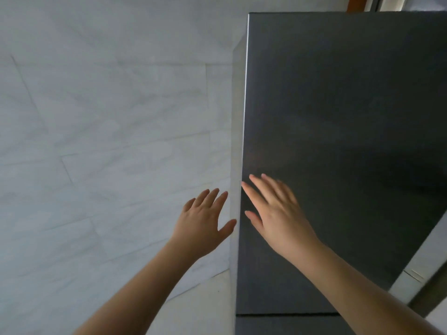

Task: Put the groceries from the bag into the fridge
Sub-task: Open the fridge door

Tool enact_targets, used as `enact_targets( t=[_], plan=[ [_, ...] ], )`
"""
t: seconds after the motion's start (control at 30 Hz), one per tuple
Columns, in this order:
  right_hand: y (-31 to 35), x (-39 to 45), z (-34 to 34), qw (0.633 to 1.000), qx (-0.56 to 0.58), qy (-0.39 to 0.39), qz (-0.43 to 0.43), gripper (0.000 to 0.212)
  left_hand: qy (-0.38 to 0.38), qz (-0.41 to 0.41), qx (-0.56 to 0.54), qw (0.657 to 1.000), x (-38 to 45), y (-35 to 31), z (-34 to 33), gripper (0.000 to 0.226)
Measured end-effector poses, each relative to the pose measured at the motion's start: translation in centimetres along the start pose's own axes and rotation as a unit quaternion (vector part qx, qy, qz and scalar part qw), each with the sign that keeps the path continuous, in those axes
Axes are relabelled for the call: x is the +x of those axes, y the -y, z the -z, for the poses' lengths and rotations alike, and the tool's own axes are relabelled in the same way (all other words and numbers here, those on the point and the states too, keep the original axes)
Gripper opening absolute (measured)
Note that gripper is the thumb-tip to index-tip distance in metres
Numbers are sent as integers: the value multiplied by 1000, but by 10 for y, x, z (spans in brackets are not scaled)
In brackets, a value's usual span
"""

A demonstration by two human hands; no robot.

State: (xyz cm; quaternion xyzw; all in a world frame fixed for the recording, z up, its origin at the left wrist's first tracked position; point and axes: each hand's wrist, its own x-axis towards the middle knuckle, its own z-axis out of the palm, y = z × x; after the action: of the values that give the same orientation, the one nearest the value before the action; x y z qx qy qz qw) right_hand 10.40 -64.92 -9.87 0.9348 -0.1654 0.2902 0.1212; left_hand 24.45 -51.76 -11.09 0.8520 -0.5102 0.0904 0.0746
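Two empty hands, left [202, 220] and right [275, 209], fingers spread, reach the closed dark grey metal fridge door [338, 141]; no bag or groceries visible, so loading appears not yet begun.

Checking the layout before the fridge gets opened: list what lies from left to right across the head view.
Tiled wall → left hand → fridge's pale side edge → right hand → dark fridge door.

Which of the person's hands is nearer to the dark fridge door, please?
Right. The right hand lies over the fridge door near its left edge; the left hand is beside it, before the wall.
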Motion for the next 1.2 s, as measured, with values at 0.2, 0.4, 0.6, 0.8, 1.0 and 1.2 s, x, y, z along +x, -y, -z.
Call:
enact_targets(
  t=[0.2, 0.4, 0.6, 0.8, 1.0, 1.2],
  plan=[
    [-4, 35, -7, 993, -71, -28, 85, 60, 1, 6, -56, 998, 19, -2, -23, 74],
    [-10, 68, 1, 971, -188, -15, 148, 62, 0, 11, -133, 991, 33, -14, -58, 76],
    [-25, 97, 6, 944, -282, 20, 170, 49, -5, 27, -227, 974, 47, -22, -75, 65],
    [-27, 101, 16, 941, -280, 19, 190, 31, 24, 52, -253, 966, 64, -25, -74, 39],
    [-17, 99, 13, 944, -289, 19, 158, 32, 21, 34, -271, 962, 66, -22, -73, 31],
    [-8, 99, 16, 943, -300, 35, 137, 30, 13, 34, -278, 960, 61, -20, -71, 26]
  ],
)
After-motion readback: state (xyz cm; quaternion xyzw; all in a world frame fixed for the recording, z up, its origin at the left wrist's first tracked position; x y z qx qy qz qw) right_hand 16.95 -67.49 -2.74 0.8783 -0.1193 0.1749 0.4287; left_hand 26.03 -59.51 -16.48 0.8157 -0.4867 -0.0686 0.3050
